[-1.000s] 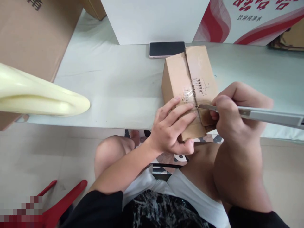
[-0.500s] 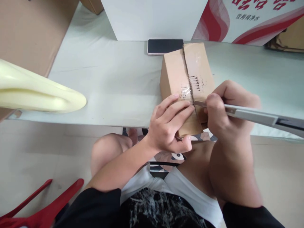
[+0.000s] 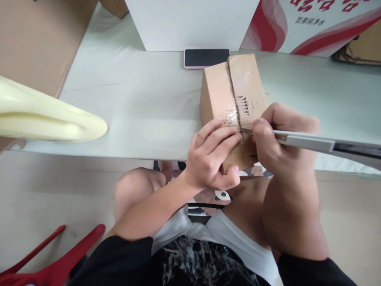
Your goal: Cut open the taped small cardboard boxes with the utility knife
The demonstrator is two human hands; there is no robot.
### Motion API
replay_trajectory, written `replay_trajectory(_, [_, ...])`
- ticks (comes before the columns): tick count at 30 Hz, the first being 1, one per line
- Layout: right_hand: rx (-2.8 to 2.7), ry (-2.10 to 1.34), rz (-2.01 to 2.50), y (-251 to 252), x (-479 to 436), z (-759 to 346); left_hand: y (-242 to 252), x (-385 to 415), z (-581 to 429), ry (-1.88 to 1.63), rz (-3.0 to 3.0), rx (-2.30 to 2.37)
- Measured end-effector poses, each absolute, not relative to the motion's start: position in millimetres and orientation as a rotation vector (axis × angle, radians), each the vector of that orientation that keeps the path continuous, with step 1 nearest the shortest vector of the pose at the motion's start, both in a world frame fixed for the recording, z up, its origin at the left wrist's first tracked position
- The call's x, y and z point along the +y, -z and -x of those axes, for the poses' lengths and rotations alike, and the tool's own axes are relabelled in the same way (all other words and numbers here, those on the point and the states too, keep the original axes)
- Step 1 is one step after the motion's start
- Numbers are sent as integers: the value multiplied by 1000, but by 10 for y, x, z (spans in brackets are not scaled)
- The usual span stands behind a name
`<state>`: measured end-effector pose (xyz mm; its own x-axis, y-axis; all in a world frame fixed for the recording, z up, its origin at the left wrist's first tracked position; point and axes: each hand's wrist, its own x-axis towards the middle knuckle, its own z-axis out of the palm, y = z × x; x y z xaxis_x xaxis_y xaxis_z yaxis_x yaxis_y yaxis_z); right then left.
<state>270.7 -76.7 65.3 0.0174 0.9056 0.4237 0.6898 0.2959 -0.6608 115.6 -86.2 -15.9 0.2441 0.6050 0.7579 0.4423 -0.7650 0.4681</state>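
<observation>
A small cardboard box [image 3: 217,89] sits at the table's front edge, tilted a little, with a dark seam down its top and clear tape across part of it. My left hand [image 3: 210,157] holds the box's near part, fingers on the top face and thumb at the near side. In my right hand [image 3: 285,151] is a grey utility knife [image 3: 312,143], its handle pointing right. The blade tip meets the seam just beside my left fingertips. How deep the blade sits cannot be seen.
A phone [image 3: 205,58] lies behind the box, before a white panel [image 3: 193,24] and a red-and-white carton [image 3: 306,35]. A pale yellow plastic piece [image 3: 53,113] juts over the table [image 3: 143,111] from the left. Red bars [image 3: 77,250] stand at lower left.
My right hand and the knife have shifted slightly left, the blade staying at the seam. My left hand keeps its hold on the box.
</observation>
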Motion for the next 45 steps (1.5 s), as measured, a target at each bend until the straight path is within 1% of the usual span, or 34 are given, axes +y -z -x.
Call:
replay_trajectory(6, [-1683,-369,1492,-644,-786,-2722,170,-869,-1134,-1493,-2378,1000])
replay_trajectory(16, [-1633,-362,1540,-659,-805,-2703,158,-874,-1162,-1534,-2345,1007])
replay_trajectory(22, [-1634,-516,1524,-657,-785,-2735,178,-875,-1195,-1587,-2313,1048])
replay_trajectory(28, [-1606,-437,1522,-656,-802,-2733,191,-864,-1183,-1563,-2347,1036])
replay_trajectory(35, [-1580,-424,1543,-652,-798,-2707,188,-854,-1162,-1590,-2331,986])
replay_trajectory(42, [-1599,-575,1552,-682,-778,-2741,175,-868,-1190,-1595,-2323,1013])
replay_trajectory(45, [-1579,-525,1568,-684,-777,-2738,178,-869,-1193,-1594,-2325,1015])
